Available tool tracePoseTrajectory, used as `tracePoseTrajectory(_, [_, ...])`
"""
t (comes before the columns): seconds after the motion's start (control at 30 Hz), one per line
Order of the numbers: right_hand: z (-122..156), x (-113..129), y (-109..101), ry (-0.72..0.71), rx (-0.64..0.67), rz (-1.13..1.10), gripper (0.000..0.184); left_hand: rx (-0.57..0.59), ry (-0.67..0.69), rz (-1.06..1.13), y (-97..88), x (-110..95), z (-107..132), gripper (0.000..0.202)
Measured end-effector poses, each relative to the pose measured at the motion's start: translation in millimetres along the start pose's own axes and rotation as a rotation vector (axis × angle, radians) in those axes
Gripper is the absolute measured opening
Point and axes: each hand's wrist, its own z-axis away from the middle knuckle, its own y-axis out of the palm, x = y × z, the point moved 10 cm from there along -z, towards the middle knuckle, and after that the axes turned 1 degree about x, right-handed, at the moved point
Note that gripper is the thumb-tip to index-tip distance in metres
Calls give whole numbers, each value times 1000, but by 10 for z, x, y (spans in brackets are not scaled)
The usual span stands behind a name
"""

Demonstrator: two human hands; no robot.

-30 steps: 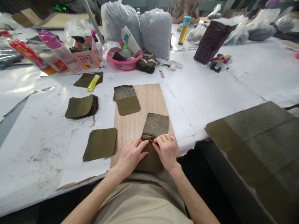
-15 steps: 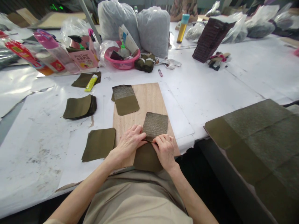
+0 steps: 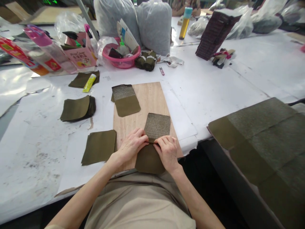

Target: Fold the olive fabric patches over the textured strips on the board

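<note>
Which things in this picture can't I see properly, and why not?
In the head view:
Olive piece: side edges, partly hidden by the left hand and right hand.
Yellow tube: lettering, too small and blurred.
Large olive material: remainder, cut off by the right and bottom edges.

A pink basin [image 3: 121,63] sits near stuffed bags [image 3: 154,30].

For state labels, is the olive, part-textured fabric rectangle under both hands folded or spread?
Mostly spread: textured top and smooth bottom show beyond the left hand and right hand; cannot tell beneath them.
</note>
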Motion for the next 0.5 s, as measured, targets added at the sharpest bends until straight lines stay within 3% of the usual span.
tracePoseTrajectory(0.23, [34, -254, -156, 88, -40, 82, 25, 20, -21, 81, 45, 103, -2, 19])
tracePoseTrajectory(0.5, [123, -522, -388, 129, -76, 55, 29, -22, 16, 134, 15, 116, -13, 16])
